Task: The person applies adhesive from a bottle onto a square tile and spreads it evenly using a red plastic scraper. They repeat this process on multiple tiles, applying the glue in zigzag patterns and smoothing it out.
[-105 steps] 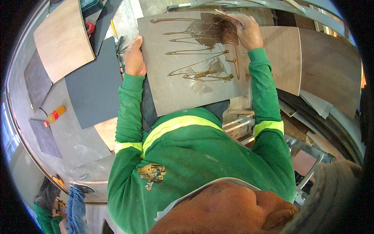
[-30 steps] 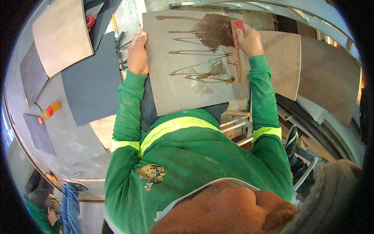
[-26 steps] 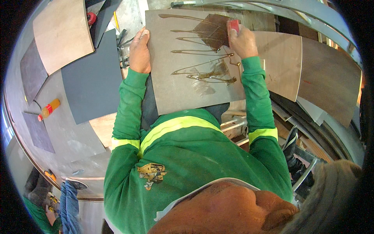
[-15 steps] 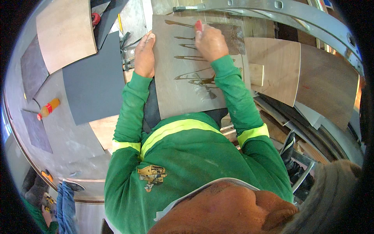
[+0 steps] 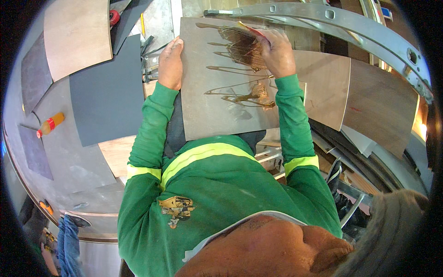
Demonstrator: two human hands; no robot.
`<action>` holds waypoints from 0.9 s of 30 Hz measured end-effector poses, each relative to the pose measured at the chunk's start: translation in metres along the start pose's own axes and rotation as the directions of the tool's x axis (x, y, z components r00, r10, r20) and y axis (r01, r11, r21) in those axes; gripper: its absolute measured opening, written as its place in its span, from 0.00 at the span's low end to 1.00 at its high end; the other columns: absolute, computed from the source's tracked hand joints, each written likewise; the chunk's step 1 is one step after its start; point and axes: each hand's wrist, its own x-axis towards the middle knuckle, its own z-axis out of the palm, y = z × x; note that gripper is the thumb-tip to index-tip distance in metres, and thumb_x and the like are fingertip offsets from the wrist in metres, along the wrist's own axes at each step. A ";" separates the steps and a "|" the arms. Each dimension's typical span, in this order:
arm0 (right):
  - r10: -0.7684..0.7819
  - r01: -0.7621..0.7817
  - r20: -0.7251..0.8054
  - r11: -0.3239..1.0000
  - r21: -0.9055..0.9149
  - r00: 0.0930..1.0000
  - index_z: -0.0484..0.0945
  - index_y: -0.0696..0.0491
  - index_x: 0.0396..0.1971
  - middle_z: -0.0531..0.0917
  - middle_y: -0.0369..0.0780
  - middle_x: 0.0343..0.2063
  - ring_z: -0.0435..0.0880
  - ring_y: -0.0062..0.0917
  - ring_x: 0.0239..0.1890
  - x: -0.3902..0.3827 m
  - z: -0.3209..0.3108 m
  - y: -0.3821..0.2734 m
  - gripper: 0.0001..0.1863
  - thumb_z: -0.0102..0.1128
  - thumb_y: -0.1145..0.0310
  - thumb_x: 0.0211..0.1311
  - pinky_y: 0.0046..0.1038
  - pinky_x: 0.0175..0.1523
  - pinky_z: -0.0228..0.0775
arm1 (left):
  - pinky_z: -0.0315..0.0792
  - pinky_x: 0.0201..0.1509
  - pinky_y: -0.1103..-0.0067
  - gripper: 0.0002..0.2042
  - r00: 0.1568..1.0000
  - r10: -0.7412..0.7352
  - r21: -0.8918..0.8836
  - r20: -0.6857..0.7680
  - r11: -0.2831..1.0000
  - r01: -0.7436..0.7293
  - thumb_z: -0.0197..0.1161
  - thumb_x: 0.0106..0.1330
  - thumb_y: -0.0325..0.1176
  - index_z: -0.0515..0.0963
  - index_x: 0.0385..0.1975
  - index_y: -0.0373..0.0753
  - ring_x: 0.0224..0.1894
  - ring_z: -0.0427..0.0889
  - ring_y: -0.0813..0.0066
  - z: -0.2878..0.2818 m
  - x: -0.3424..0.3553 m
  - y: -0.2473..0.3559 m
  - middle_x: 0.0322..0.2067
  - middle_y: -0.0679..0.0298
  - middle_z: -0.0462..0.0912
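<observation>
A flat grey-brown board [image 5: 203,106] lies across my lap with its far end away from me. Its surface carries zigzag lines of brown glue-like liquid [image 5: 230,70], and a wide dark smear of it [image 5: 244,46] covers the upper middle. My left hand [image 5: 170,64] is closed on the board's left edge, thumb on top. At the upper right, my right hand [image 5: 279,53] pinches a thin reddish spreader [image 5: 251,30], its edge at the far end of the smear. The board's upper right corner is hidden behind this hand.
A metal ladder [image 5: 369,27] arcs across the far right. Brown sheets [image 5: 378,106] lie to the right; a dark grey sheet [image 5: 108,92] and a pale wood sheet [image 5: 76,39] to the left. A bottle of orange liquid [image 5: 50,124] lies farther left. Another person's leg [image 5: 68,244] shows lower left.
My right hand has moved right with the spreader. The brown liquid is now smeared over more of the board's upper middle, across several lines. My left hand has kept its hold.
</observation>
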 end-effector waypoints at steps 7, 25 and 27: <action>-0.094 0.090 -0.063 0.994 -0.057 0.994 0.86 0.47 0.53 0.87 0.40 0.49 0.81 0.44 0.53 -0.005 0.016 0.012 0.21 0.63 0.79 0.61 0.42 0.59 0.75 | 0.69 0.65 0.78 0.22 0.999 -0.036 -0.016 -0.017 0.999 0.036 0.54 0.81 0.37 0.73 0.66 0.27 0.57 0.78 0.74 0.009 -0.007 0.008 0.57 0.59 0.82; -0.071 0.059 -0.111 0.992 -0.108 0.991 0.87 0.46 0.52 0.87 0.38 0.50 0.81 0.43 0.53 -0.017 0.011 0.032 0.21 0.64 0.79 0.58 0.43 0.60 0.76 | 0.70 0.64 0.78 0.20 1.000 0.023 0.061 -0.010 0.998 -0.023 0.54 0.81 0.35 0.74 0.65 0.28 0.57 0.78 0.76 0.009 -0.006 0.007 0.57 0.60 0.82; -0.053 0.039 -0.132 0.993 -0.109 0.990 0.87 0.46 0.51 0.87 0.38 0.50 0.81 0.43 0.54 -0.016 0.016 0.034 0.21 0.64 0.79 0.59 0.43 0.60 0.76 | 0.70 0.64 0.78 0.20 1.000 0.007 0.068 -0.028 0.998 -0.005 0.54 0.81 0.35 0.74 0.65 0.28 0.57 0.78 0.76 0.009 -0.004 0.004 0.57 0.60 0.82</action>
